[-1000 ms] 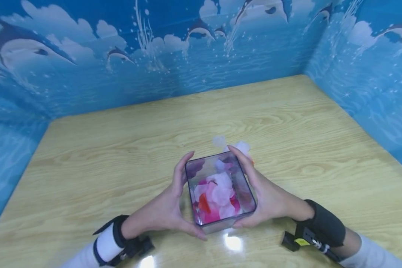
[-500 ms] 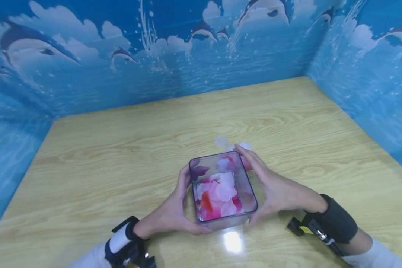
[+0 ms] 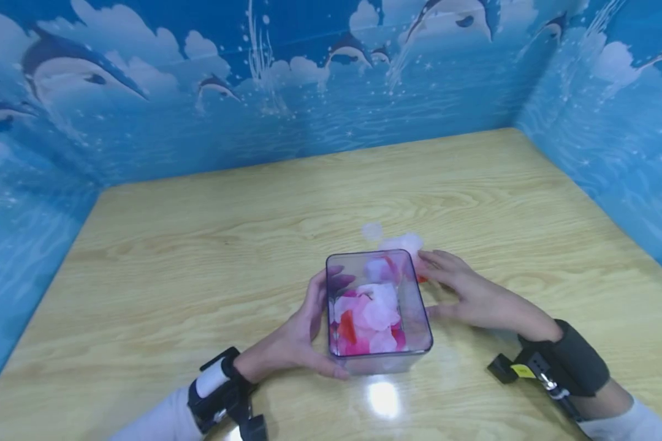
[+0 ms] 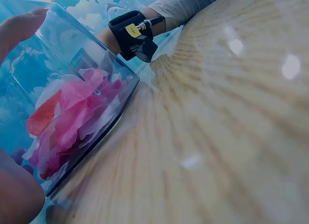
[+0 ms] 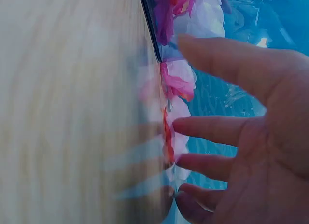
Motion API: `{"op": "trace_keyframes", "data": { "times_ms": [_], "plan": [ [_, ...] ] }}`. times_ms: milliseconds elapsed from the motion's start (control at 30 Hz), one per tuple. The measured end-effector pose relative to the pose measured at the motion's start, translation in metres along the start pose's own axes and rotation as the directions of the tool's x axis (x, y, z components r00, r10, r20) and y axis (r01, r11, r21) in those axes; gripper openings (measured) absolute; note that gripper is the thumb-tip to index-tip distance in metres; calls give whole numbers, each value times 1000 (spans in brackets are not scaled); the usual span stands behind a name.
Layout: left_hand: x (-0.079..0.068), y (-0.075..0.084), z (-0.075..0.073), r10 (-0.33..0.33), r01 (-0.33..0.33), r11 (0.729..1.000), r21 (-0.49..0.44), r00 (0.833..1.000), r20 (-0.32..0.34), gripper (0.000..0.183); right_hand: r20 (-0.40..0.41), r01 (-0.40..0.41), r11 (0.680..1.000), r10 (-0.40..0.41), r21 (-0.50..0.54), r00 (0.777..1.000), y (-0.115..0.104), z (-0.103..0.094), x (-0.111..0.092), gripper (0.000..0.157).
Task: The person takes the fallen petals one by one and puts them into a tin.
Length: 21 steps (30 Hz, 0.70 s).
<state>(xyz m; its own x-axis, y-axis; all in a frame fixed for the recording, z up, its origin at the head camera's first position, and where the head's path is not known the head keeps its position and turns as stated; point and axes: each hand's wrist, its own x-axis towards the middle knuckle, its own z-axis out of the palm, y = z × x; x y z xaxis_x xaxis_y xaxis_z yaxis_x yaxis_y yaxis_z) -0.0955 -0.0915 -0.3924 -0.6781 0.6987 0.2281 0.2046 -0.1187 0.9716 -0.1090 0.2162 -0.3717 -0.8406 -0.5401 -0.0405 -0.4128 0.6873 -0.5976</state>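
**Likely light and stiff; best held by opposite walls**

On the bench (image 3: 303, 419), the box (image 3: 383, 365) is grasped at its left side by the left hand (image 3: 295, 343). Its glossy walls may prove slippery. Petals (image 3: 375, 312) are piled inside. Farther off, the fingers of the right hand (image 3: 474, 297) are extended, grasping nothing, by loose petals (image 3: 403, 242); probably flimsy, these should be pinched gently.

Nothing can be read for certain: the only lettering is on a small yellow rectangular label (image 3: 523, 370) stuck to a small black boxy device (image 3: 504, 369), just beside the wide black band (image 3: 576, 358) around the right wrist (its dark marks, even in the left-wrist view, are too tiny and blurred to spell out).
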Motion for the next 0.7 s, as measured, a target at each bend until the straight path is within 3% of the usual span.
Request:
{"op": "trace_keyframes", "data": {
  "times_ms": [100,300,467,600,700],
  "plan": [
    [0,0,0,-4,4,1000,3,1000,-6,126,-8,5,1000,-6,-29,1000,0,1,1,77],
    [-1,-1,-1,2,-2,1000,15,1000,-10,126,-111,8,1000,-10,-24,994,-4,1,6,69],
    [-1,1,-1,-15,15,1000,10,1000,-12,126,-80,36,999,-37,-12,996,-5,0,2,48],
    [-1,1,-1,-36,36,999,-6,999,-12,126,-50,59,998,-60,-36,997,-5,1,1,51],
    [-1,2,0,-46,46,999,-16,999,-12,126,-93,60,997,-63,-40,994,-5,1,2,58]
  ]
}}
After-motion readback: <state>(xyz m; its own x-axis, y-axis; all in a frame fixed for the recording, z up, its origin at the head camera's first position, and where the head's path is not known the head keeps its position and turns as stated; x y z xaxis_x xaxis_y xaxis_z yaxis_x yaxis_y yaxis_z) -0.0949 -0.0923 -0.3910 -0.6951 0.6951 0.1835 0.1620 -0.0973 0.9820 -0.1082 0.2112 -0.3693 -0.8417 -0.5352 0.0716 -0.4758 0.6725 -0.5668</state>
